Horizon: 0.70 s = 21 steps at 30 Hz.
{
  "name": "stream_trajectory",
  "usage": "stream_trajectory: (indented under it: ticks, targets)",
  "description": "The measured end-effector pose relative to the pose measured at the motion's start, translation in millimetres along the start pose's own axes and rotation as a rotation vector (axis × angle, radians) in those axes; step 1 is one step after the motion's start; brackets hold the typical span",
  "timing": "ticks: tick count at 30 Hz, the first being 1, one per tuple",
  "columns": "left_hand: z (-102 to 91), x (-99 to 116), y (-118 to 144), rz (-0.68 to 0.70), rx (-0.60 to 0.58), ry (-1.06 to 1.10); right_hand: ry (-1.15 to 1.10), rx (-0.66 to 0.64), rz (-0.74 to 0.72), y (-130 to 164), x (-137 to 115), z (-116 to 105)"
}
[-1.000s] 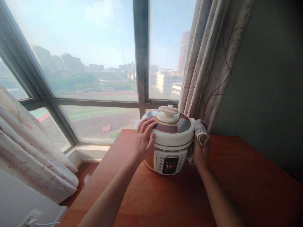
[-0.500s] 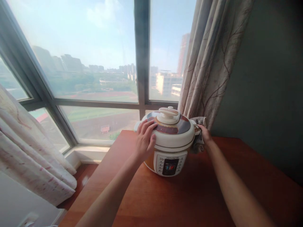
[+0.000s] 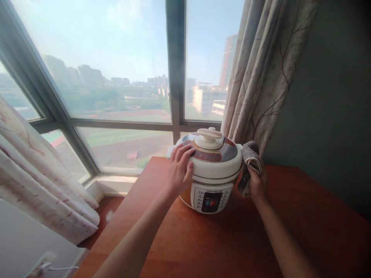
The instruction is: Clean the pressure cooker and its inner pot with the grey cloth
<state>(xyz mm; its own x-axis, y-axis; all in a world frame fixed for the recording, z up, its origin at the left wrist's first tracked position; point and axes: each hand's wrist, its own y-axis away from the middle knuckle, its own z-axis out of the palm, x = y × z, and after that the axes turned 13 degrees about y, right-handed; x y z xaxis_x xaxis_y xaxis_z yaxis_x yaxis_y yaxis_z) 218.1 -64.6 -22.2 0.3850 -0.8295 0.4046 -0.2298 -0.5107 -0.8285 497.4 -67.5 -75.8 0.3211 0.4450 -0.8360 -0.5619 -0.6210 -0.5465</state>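
Nearest the camera, two bare forearms reached up from the lower edge toward a white electric cooker (image 3: 213, 172) that stood on a reddish wooden table (image 3: 203, 247), close to its far edge. The left hand (image 3: 180, 170) lay flat against the cooker's left side, fingers spread over the lid's rim and the thumb pressed on the body below it. The right hand (image 3: 257, 183) was just to the right of the cooker, closed around a bunched grey cloth (image 3: 249, 164); the cloth's upper fold touched the cooker's right shoulder, and a loose end hung down between the hand and the cooker's wall. The control panel (image 3: 213, 197) on the cooker's front faced the camera, and a pale knob (image 3: 209, 137) sat on the lid's dark patterned top. Immediately behind and to the right of the cooker hung a beige curtain (image 3: 261, 73) with a brown branch pattern, its lower folds nearly touching the cloth. Right of the cooker ran a dark grey-green wall (image 3: 333, 96). Far left of the cooker, another pale curtain (image 3: 34, 185) draped down toward a wall socket (image 3: 43, 264) with a plug in it. Behind the cooker a large window (image 3: 116, 77) with grey frames showed hazy buildings and a sports field.
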Motion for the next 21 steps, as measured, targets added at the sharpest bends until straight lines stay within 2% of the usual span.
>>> stream_trajectory:
  ticks: [2,4,6,9,14,17,21]
  targets:
    - [0.8,0,-1,0.002,0.012,0.0,0.124,-0.042,-0.178,14,-8,-7]
    - [1.0,-1,-1,0.009,0.012,0.0,0.214,-0.068,-0.267,25,-12,-10]
    - [0.5,-1,-2,0.019,0.006,0.001,0.273,-0.078,-0.302,28,-11,-9]
    - [-0.6,-1,-2,0.018,-0.001,-0.003,0.311,-0.076,-0.291,18,-7,-1]
    - [-0.3,-1,-1,0.015,-0.008,-0.006,0.317,-0.089,-0.1,-29,-9,5]
    - [1.4,0,-1,0.008,0.021,-0.006,0.309,-0.254,0.082,-62,-15,2]
    - [3.1,0,-1,0.001,0.035,-0.002,0.143,-0.494,0.276,-99,-21,6]
